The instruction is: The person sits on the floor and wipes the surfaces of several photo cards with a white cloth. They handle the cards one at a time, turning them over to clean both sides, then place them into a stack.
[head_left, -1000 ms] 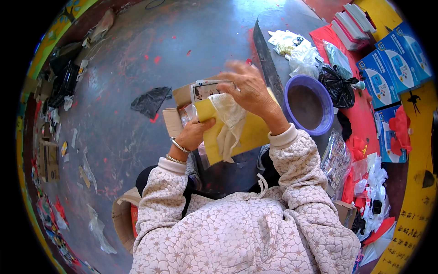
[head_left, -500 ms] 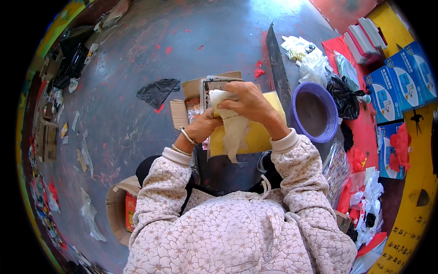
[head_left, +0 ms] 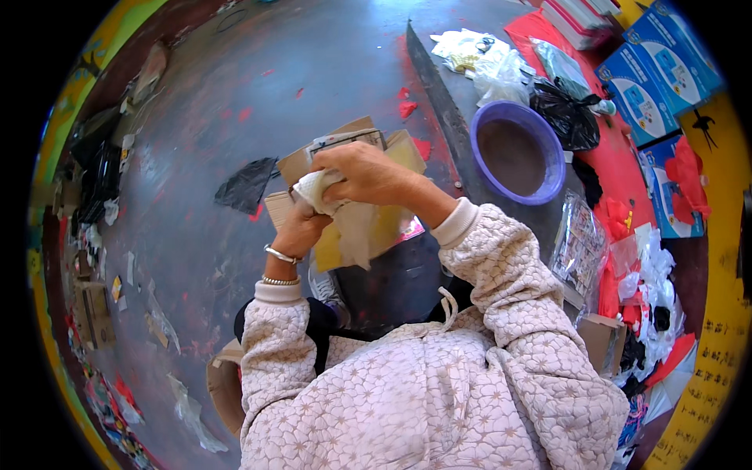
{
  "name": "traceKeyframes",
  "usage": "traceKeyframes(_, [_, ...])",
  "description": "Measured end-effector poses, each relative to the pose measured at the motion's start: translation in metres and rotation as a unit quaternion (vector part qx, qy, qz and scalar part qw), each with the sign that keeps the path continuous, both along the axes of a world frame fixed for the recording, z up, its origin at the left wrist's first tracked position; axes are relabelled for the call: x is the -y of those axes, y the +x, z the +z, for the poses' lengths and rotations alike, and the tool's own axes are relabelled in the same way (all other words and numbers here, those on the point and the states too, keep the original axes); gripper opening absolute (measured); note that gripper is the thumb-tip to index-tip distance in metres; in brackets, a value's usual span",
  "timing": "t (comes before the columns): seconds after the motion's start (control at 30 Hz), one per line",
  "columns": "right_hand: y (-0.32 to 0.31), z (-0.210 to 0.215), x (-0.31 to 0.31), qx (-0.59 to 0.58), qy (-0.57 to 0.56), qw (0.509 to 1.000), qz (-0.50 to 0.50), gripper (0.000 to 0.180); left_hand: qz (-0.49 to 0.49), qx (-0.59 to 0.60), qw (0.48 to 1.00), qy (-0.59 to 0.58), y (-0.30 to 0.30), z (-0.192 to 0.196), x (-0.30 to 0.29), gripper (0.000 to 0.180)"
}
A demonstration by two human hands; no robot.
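A crumpled white cloth (head_left: 319,190) is gripped between both hands in front of my chest. My left hand (head_left: 296,229) holds it from below, with bangles on the wrist. My right hand (head_left: 366,174) closes over its top. A loose tail of the cloth (head_left: 356,235) hangs down over a yellow sheet (head_left: 392,225). Behind the hands lies an open cardboard box (head_left: 345,141) on the grey floor.
A purple basin (head_left: 518,150) sits to the right beside a long dark board (head_left: 439,102). Blue boxes (head_left: 650,86), plastic bags (head_left: 565,117) and red items (head_left: 689,176) crowd the right side. A black scrap (head_left: 244,185) and litter lie left. A cardboard box (head_left: 223,384) stands near my left elbow.
The view has shifted slightly. My right hand has moved from the far side of the cloth to close over its top, bunching the cloth into a tighter wad between both hands.
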State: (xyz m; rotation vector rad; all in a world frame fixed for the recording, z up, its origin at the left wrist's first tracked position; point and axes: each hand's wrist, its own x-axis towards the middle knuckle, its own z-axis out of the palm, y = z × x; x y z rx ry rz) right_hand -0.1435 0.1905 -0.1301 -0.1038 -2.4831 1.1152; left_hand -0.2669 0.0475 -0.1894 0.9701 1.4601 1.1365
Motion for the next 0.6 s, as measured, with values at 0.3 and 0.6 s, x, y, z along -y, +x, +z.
traceKeyframes(0.3, [-0.002,-0.005,0.007,0.019,-0.003,0.999,-0.031,0.025,-0.025,0.044,0.999,0.020,0.009,0.012,0.000,0.032])
traceKeyframes(0.6, [0.030,-0.023,-0.075,-0.129,0.060,0.946,-0.292,0.018,0.056,0.184,0.977,0.088,-0.008,0.009,0.021,0.026])
